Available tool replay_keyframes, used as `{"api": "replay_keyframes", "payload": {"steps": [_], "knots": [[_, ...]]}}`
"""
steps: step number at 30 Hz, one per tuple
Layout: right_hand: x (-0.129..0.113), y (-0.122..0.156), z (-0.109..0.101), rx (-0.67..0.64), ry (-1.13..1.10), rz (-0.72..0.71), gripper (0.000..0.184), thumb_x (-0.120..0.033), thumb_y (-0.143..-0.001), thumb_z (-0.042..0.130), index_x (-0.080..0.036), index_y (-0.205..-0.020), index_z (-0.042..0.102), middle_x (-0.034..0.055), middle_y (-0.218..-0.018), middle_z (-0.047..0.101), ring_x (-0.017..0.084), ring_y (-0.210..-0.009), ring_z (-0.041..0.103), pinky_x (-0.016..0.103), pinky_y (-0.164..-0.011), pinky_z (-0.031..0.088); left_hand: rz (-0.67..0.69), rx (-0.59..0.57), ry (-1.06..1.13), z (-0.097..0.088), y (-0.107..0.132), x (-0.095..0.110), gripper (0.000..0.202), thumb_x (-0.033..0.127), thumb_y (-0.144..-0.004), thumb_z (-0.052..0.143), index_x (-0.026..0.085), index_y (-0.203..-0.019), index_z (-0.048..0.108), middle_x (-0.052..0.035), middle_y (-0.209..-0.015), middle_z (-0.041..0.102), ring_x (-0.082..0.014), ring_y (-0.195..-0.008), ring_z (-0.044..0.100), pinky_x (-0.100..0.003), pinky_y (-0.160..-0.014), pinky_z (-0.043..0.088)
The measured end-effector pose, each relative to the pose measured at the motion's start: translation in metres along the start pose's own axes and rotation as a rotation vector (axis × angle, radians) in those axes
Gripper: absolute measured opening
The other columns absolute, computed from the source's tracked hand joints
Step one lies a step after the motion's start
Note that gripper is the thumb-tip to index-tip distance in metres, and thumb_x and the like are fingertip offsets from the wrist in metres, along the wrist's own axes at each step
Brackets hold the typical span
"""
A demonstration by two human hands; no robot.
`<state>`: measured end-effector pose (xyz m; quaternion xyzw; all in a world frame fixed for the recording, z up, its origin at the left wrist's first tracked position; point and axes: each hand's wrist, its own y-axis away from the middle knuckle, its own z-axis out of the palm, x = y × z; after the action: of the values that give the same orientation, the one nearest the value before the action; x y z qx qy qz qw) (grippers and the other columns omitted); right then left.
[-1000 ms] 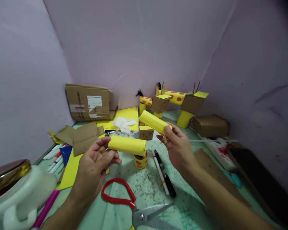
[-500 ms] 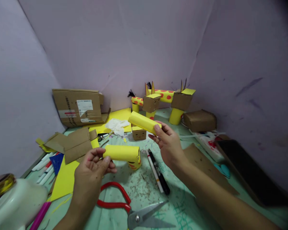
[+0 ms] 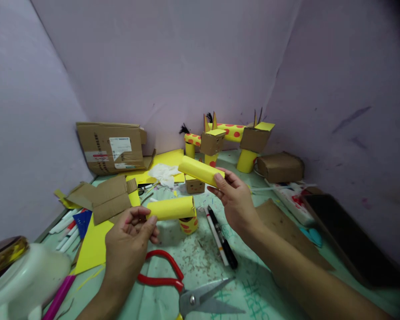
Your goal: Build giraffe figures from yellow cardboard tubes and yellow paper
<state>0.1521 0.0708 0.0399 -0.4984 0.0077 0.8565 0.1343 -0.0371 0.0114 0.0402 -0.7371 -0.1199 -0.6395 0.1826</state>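
My left hand (image 3: 130,238) pinches one end of a yellow paper-covered tube (image 3: 171,209) between thumb and fingers. My right hand (image 3: 235,195) grips the lower right end of a second yellow roll (image 3: 200,170), which slants up to the left. Behind and under the left tube stands a short yellow tube with red spots (image 3: 188,226), partly hidden; I cannot tell whether the two touch. A small cardboard box with dots on it (image 3: 195,186) sits beyond, partly covered by the right-hand roll. Red-handled scissors (image 3: 180,284) lie open in front, near a white marker (image 3: 216,235) and a black pen (image 3: 228,251).
Spotted giraffe figures with cardboard heads (image 3: 212,143) (image 3: 253,139) stand at the back. Flattened cardboard (image 3: 111,200), yellow paper (image 3: 92,249) and a white jar (image 3: 30,280) are left. On the right lie a cardboard sheet (image 3: 283,231) and a dark phone-like slab (image 3: 348,242).
The left tube has risen slightly and its free end tilts up more, showing more of the spotted tube below. My right hand holds nearly still. The whole view has shifted a little.
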Motion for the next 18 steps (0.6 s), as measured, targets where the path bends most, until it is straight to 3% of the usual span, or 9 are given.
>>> {"api": "replay_keyframes", "payload": {"steps": [7,14,18], "knots": [[-0.0001,-0.0016,-0.0012,-0.024,0.0,-0.017,0.032,-0.039,-0.062,0.076,-0.022,-0.085,0.064,-0.001,-0.084,0.062,0.016,-0.081,0.059,0.03,-0.072,0.049,0.027,0.015,-0.033,-0.0006,0.0021,0.0012,0.03,0.033,-0.056,0.071,0.018,-0.075,0.055,0.004,-0.048,0.061,-0.0116,-0.039,0.057,-0.019,-0.039,0.048],[0.0002,0.003,-0.0045,-0.251,0.053,-0.088,0.029,-0.033,-0.066,0.075,-0.022,-0.091,0.066,-0.0002,-0.084,0.066,0.015,-0.079,0.059,0.029,-0.071,0.05,0.031,0.026,-0.04,-0.0004,0.0055,0.0012,0.029,0.032,-0.056,0.072,0.018,-0.074,0.055,0.0041,-0.047,0.061,-0.0117,-0.038,0.056,-0.019,-0.038,0.047],[0.0009,0.0035,-0.0027,-0.205,0.04,-0.064,0.03,-0.036,-0.065,0.075,-0.022,-0.089,0.066,0.0002,-0.085,0.066,0.016,-0.08,0.06,0.031,-0.074,0.05,0.035,0.04,0.006,-0.0059,-0.0013,-0.0017,0.025,0.032,-0.06,0.071,0.018,-0.073,0.055,0.0039,-0.046,0.061,-0.0116,-0.039,0.055,-0.021,-0.041,0.047]]}}
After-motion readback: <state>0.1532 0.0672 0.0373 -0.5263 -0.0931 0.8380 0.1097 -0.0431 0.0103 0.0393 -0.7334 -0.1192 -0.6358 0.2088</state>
